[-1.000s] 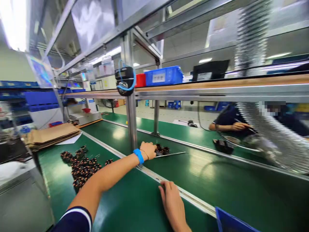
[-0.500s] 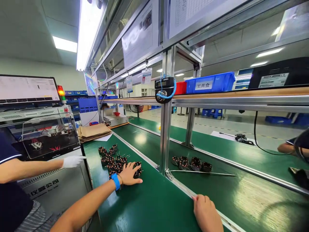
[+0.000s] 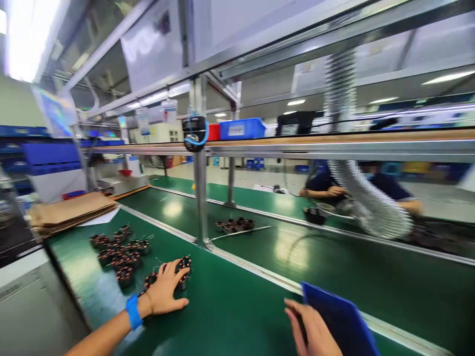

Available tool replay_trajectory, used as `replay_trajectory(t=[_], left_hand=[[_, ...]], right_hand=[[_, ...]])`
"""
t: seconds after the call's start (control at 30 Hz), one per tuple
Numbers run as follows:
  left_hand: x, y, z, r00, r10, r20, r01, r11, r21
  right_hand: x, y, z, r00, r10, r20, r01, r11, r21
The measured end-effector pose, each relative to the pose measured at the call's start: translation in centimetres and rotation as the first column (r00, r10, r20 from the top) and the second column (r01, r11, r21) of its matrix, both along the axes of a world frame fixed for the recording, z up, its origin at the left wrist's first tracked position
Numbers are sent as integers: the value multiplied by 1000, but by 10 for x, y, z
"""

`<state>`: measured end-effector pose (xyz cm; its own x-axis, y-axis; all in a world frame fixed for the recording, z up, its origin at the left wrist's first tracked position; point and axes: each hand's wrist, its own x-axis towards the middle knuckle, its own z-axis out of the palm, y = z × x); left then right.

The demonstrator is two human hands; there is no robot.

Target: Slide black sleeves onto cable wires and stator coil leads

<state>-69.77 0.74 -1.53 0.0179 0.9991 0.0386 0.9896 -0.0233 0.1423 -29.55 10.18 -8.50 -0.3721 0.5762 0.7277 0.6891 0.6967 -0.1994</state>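
Several copper-wound coils [image 3: 120, 259] stand grouped at the left of the green bench. My left hand [image 3: 165, 289], with a blue wristband, lies over a few coils apart from that group. Its fingers are spread over a coil [image 3: 183, 272], the thumb stretched out to the side; another coil shows behind the palm. At the lower right, my right hand [image 3: 315, 329] is on a dark blue plastic bin [image 3: 337, 316], apparently gripping its near-left edge. The bin is tilted and overlaps the metal rail; blur and the hand hide the exact hold.
A metal post [image 3: 200, 202] rises from the rail in front. Beyond it lie more coils [image 3: 235, 225] and a thin rod. Brown cardboard sheets [image 3: 72, 210] are stacked at left. Across the bench, a person works beside a silver flexible duct [image 3: 374, 212].
The view has turned right. My left hand and a few coils are farther from the group. My right hand has left the rail, and the blue bin has come into view beside it.
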Motion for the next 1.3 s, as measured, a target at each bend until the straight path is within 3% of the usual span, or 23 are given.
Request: replay_trajectory(t=[0.07, 0.1, 0.2, 0.33, 0.4, 0.5, 0.6, 0.67, 0.8, 0.9, 1.0, 1.13, 1.3], left_hand=[[19, -4, -2, 995, -92, 46, 93, 996, -8], [29, -5, -1, 988, -139, 73, 141, 990, -22], [62, -9, 5, 943, -296, 154, 311, 947, -81], [106, -11, 6, 851, -504, 150, 519, 851, -83], [127, -12, -6, 833, -552, 48, 553, 833, -10], [156, -15, -36, 822, -562, -90, 569, 807, 160], [180, -19, -63, 802, -593, -65, 590, 771, 239], [193, -22, -69, 805, -593, -6, 576, 779, 250], [216, -21, -55, 813, -577, 84, 550, 807, 216], [236, -14, -36, 824, -529, 202, 538, 843, 14], [253, -7, -17, 859, -394, 327, 467, 864, -187], [258, 1, 1, 818, -326, 474, 487, 831, -268], [255, 5, 6, 754, -227, 617, 491, 818, -299]], right_hand=[[34, 12, 24, 941, -264, 213, 291, 951, -106], [48, 18, 34, 906, -308, 289, 359, 923, -142], [70, 34, 52, 853, -313, 418, 428, 878, -213], [65, 43, 55, 828, -260, 496, 437, 854, -283], [62, 42, 55, 824, -254, 507, 444, 844, -299], [63, 38, 55, 827, -274, 491, 460, 831, -311], [70, 34, 54, 839, -314, 444, 482, 809, -338], [75, 34, 53, 851, -331, 409, 484, 796, -364], [79, 35, 50, 889, -316, 332, 437, 805, -402], [80, 36, 50, 908, -314, 279, 409, 810, -420], [84, 36, 48, 912, -340, 228, 408, 804, -433], [90, 35, 44, 925, -350, 149, 378, 804, -459], [88, 31, 42, 953, -304, -5, 263, 830, -492]])
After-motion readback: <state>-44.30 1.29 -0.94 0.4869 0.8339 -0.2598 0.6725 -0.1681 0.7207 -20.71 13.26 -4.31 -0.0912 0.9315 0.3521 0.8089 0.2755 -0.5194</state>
